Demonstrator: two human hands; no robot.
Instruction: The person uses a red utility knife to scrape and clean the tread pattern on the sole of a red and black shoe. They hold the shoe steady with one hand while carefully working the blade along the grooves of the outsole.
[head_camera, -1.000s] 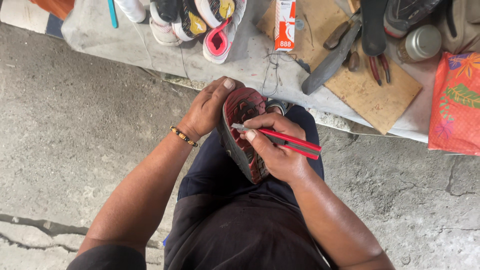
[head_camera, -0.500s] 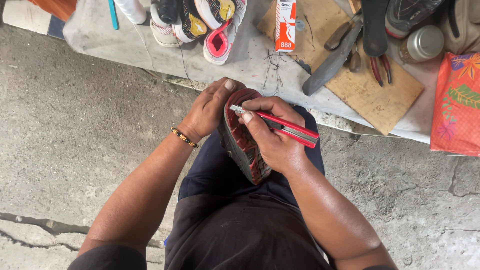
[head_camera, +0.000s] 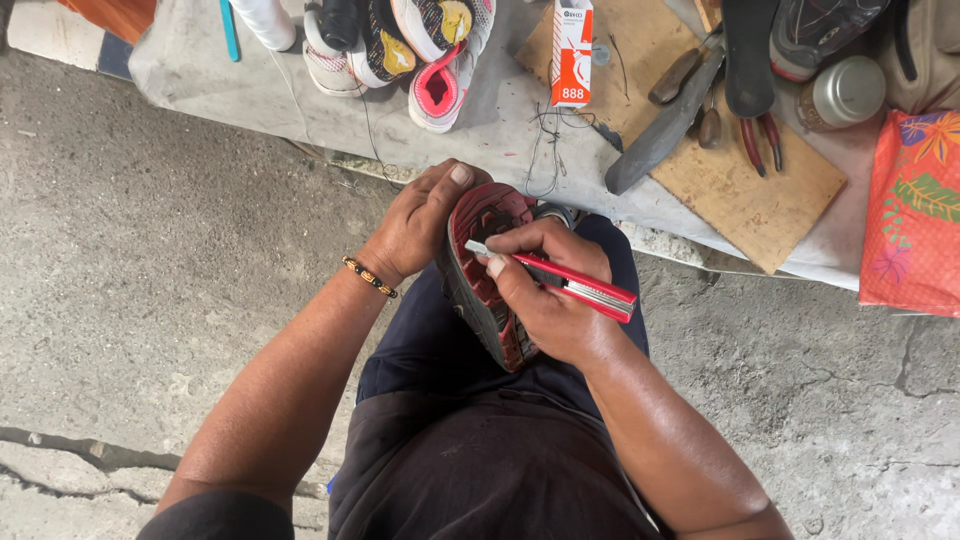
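Red rubber sole up, the shoe (head_camera: 480, 275) lies on the person's lap at the centre of the frame, the left hand (head_camera: 425, 222) clamped over its toe. The right hand (head_camera: 550, 295), closed around a red utility knife (head_camera: 560, 280), has slid the blade from mid-sole a second ago toward the toe, so the cutting is advancing along the sole.

shoe upper: the red-soled shoe (head_camera: 478, 275) lies sole up on the lap, so its upper is hidden.
sole middle: covered by the right hand (head_camera: 545, 290).
shoe toe: wrapped by the left hand (head_camera: 420, 222).
cutter blade: the red utility knife (head_camera: 570, 282) shows a tip too small to tell whether it touches the sole.
top edge: the pink and white sneakers (head_camera: 420, 50) and the dark insole (head_camera: 750, 55) are cut off.
right edge: the floral red bag (head_camera: 915, 215) is cut off.
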